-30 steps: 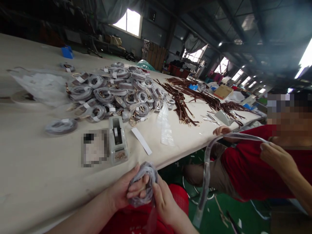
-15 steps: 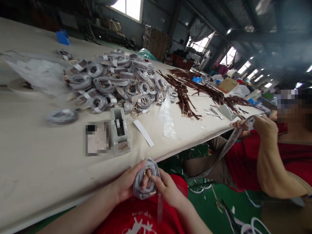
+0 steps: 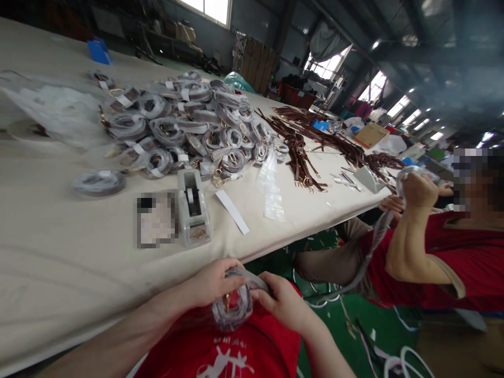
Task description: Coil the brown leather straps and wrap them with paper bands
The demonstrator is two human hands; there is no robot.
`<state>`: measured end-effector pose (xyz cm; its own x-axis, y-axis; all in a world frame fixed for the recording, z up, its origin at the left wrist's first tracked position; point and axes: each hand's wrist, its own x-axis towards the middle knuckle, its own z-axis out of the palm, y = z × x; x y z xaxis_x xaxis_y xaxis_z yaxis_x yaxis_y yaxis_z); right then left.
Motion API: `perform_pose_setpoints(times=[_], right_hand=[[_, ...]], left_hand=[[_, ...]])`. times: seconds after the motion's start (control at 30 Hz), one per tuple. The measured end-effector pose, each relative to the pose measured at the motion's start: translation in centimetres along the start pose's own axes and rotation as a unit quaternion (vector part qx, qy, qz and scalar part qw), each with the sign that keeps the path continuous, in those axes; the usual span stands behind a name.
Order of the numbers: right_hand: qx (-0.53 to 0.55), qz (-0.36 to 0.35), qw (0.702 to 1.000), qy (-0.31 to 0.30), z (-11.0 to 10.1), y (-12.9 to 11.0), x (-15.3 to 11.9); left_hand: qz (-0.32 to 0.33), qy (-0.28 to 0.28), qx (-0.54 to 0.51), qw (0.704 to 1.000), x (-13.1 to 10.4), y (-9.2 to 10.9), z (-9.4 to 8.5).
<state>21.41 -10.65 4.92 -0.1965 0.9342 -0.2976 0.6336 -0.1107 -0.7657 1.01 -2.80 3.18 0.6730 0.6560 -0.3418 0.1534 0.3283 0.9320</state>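
Observation:
A coiled strap in clear plastic wrap (image 3: 232, 314) is held between my hands, in front of my red shirt at the table's edge. A gold clasp shows inside the ring. My left hand (image 3: 214, 282) grips the coil's upper left side, thumb across the top. On the right, my right hand (image 3: 277, 296) pinches a stretch of the strap against the coil. Just beyond my hands, on the table, stand a tape dispenser (image 3: 194, 210) and a white paper strip (image 3: 232, 211).
Several wrapped coils (image 3: 169, 131) are heaped on the white table (image 3: 98, 283). Brown straps with gold clasps (image 3: 301, 163) lie farther right. Clear plastic sleeves (image 3: 271, 194) rest near the heap. To my right, a co-worker in red (image 3: 429, 252) holds a wrapped strap.
My left fingers have come out of the coil's middle, and the hand now grips its upper side. The coil has tilted and sits slightly lower. The co-worker's hands have shifted.

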Motion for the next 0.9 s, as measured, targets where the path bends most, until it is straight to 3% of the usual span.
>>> perform_pose_setpoints(times=[0.2, 0.33, 0.6, 0.67, 0.77, 0.9], right_hand=[[-0.087, -0.044, 0.993, -0.065, -0.5, 0.1, -1.9], [-0.116, -0.062, 0.987, -0.093, -0.5, 1.0, -2.5], [-0.067, -0.041, 0.992, -0.102, -1.0, 2.2, -3.2], [-0.024, -0.029, 0.993, -0.111, 0.0, 2.1, -3.3], [0.050, -0.042, 0.992, -0.104, 3.0, 1.8, -2.8], [0.079, -0.012, 0.997, -0.002, 7.0, 1.9, -1.1]], left_hand=[[-0.075, 0.047, -0.109, 0.990, -2.4, -1.9, 1.6], [-0.096, 0.111, -0.185, 0.972, -3.4, -3.6, 3.1], [-0.095, 0.134, -0.185, 0.969, -3.0, -3.8, 3.8], [-0.095, 0.162, -0.185, 0.965, -2.8, -4.0, 4.1], [-0.060, 0.235, -0.177, 0.954, -2.4, -4.5, 4.4], [-0.004, 0.324, -0.141, 0.936, -1.9, -5.0, 4.2]])
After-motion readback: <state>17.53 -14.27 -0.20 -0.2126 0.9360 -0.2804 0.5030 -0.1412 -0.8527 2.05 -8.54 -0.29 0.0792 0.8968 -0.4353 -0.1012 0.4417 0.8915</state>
